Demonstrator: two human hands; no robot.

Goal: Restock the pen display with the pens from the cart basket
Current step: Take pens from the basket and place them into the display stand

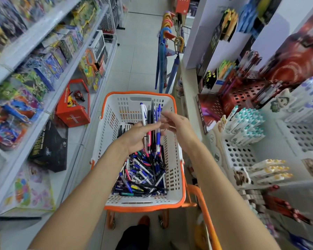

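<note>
**Fig. 1. Two hands over the cart basket, one bundle of pens lifted**

From my remote seat I see one basket, white with an orange rim, sitting on one orange cart in a shop aisle. The loose pens lie heaped in the near half of the basket, mostly blue, black and white, too many and too tangled for me to count.

The left hand is closed round one upright bundle of pens above the basket. At the top of the bundle I count four barrels: one white with a blue cap, two dark, one blue. Below the fingers a pink grip and a blue grip show.

The right hand is just beside the bundle's upper part, its fingers spread towards it and blurred. I cannot tell whether they touch or hold a pen.

The pen display stands to the right of the cart: white perforated racks holding three groups of capped pens, one with teal caps, one with yellow tips in three rows, one with purple caps. One red perforated holder stands behind them.

Toy boxes fill the shelves on the left. Several umbrellas hang beyond the basket.
</note>
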